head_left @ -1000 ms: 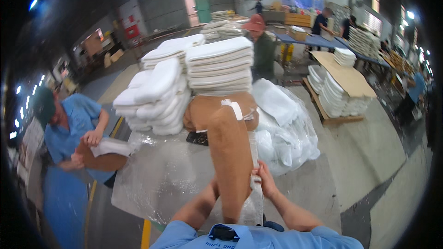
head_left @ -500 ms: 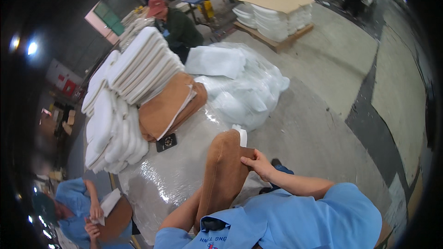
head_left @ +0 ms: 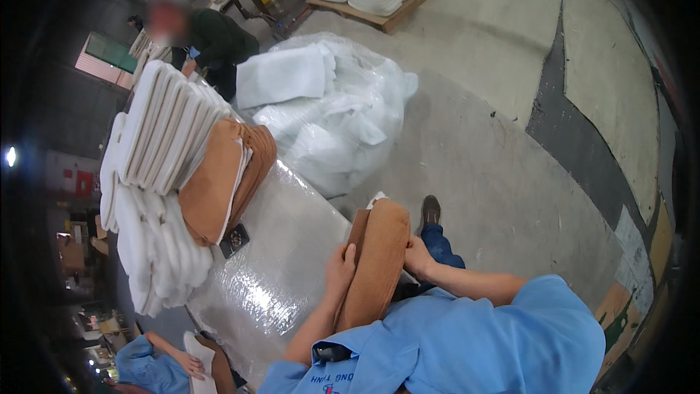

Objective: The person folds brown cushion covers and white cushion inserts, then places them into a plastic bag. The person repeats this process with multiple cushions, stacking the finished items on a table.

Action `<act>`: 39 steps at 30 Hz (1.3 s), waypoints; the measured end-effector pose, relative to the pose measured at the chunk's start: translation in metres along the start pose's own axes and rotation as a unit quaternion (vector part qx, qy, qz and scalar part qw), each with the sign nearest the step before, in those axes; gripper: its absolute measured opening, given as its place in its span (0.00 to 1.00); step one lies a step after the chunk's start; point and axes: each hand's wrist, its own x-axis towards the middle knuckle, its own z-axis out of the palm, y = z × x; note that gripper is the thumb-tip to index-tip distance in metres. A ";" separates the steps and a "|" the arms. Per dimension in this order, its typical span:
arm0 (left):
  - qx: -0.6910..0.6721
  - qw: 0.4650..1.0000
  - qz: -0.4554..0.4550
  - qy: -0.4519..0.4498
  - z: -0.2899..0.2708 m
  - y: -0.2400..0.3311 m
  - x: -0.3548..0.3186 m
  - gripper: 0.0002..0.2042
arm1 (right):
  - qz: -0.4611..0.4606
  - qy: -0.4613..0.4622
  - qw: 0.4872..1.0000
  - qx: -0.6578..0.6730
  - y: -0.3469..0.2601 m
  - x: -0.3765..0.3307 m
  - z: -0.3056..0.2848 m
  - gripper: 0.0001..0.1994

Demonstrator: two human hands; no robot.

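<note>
I hold a brown fabric cushion (head_left: 378, 263) upright in front of my chest, with a bit of white filling showing at its top end. My left hand (head_left: 341, 268) is closed on its left side, where a flat brown flap stands along the cushion. On the other side, my right hand (head_left: 417, 257) is closed on the cushion's right edge, its fingertips partly hidden. Beyond my left hand, a stack of brown fabric covers (head_left: 211, 186) with white layers leans on the plastic-wrapped table (head_left: 292, 230). A small black object (head_left: 235, 241) lies beside that stack.
Tall piles of white cushion pads (head_left: 157, 128) stand at the left of the table. Past its far edge sits a large clear bag of white padding (head_left: 343, 120). One co-worker (head_left: 215, 40) is behind the piles; another (head_left: 157, 365) handles a white-and-brown piece at lower left.
The cushion has turned so that its flap now faces left. My left hand has come into sight on the flap, and my right hand has shifted to the right edge. The view has swung.
</note>
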 end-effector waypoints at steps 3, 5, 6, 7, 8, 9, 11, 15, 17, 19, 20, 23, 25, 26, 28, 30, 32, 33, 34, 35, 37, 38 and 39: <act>-0.193 0.968 -0.117 -0.105 0.000 0.001 0.036 0.22 | 0.037 0.027 0.989 0.139 0.004 0.016 -0.009 0.13; -0.292 0.919 -0.199 -0.177 -0.005 0.021 0.051 0.20 | 0.083 0.056 0.964 0.245 -0.008 0.021 -0.009 0.12; -0.285 0.903 -0.235 -0.218 -0.011 0.038 0.057 0.21 | 0.084 0.072 0.956 0.271 -0.012 0.022 -0.008 0.11; -0.274 0.901 -0.244 -0.232 -0.014 0.049 0.062 0.22 | 0.087 0.082 0.948 0.295 -0.018 0.022 -0.002 0.11; -0.265 0.898 -0.253 -0.246 -0.014 0.054 0.068 0.22 | 0.090 0.092 0.940 0.317 -0.027 0.022 0.005 0.10; -0.256 0.894 -0.261 -0.260 -0.014 0.058 0.072 0.22 | 0.095 0.098 0.941 0.311 -0.036 0.020 0.012 0.10; -0.264 0.896 -0.244 -0.260 -0.007 0.051 0.081 0.23 | 0.103 0.108 0.943 0.299 -0.055 0.016 0.027 0.09; -0.175 0.940 -0.185 -0.225 0.013 0.049 0.089 0.24 | 0.120 0.116 0.942 0.291 -0.062 0.023 0.029 0.09; -0.183 0.953 -0.139 -0.197 0.025 0.041 0.091 0.24 | 0.136 0.108 0.943 0.284 -0.050 0.033 0.020 0.09; -0.178 0.965 -0.099 -0.165 0.034 0.038 0.093 0.23 | 0.149 0.103 0.946 0.270 -0.039 0.041 0.009 0.09; -0.140 0.976 -0.089 -0.143 0.039 0.040 0.095 0.22 | 0.155 0.104 0.947 0.262 -0.031 0.044 0.003 0.09; -0.072 0.993 -0.062 -0.077 0.047 0.045 0.100 0.21 | 0.173 0.110 0.951 0.232 -0.011 0.054 -0.014 0.09; -0.093 0.994 -0.043 -0.036 0.050 0.049 0.105 0.21 | 0.184 0.115 0.953 0.210 0.001 0.060 -0.022 0.10; -0.095 0.994 -0.041 -0.026 0.051 0.052 0.107 0.21 | 0.191 0.119 0.953 0.201 0.007 0.062 -0.025 0.10; -0.103 0.994 -0.044 -0.001 0.052 0.055 0.113 0.22 | 0.211 0.122 0.953 0.178 0.018 0.067 -0.030 0.10; -0.089 0.995 -0.048 -0.008 0.051 0.058 0.119 0.22 | 0.227 0.126 0.952 0.160 0.028 0.069 -0.031 0.10; -0.079 0.995 -0.048 -0.039 0.053 0.063 0.126 0.22 | 0.231 0.140 0.951 0.152 0.036 0.069 -0.030 0.10; -0.078 0.994 -0.055 -0.053 0.054 0.067 0.130 0.22 | 0.236 0.141 0.950 0.147 0.038 0.069 -0.028 0.10; -0.078 0.993 -0.062 -0.060 0.055 0.069 0.135 0.22 | 0.242 0.137 0.950 0.140 0.043 0.071 -0.025 0.10; -0.088 0.992 -0.061 -0.062 0.056 0.070 0.139 0.22 | 0.248 0.134 0.950 0.132 0.047 0.072 -0.024 0.10; -0.107 0.990 -0.057 -0.066 0.061 0.072 0.145 0.22 | 0.251 0.129 0.952 0.114 0.055 0.076 -0.026 0.10; -0.117 0.988 -0.064 -0.079 0.063 0.071 0.146 0.22 | 0.252 0.126 0.954 0.104 0.058 0.078 -0.027 0.10; -0.121 0.986 -0.068 -0.091 0.064 0.068 0.148 0.22 | 0.250 0.121 0.955 0.099 0.063 0.081 -0.026 0.10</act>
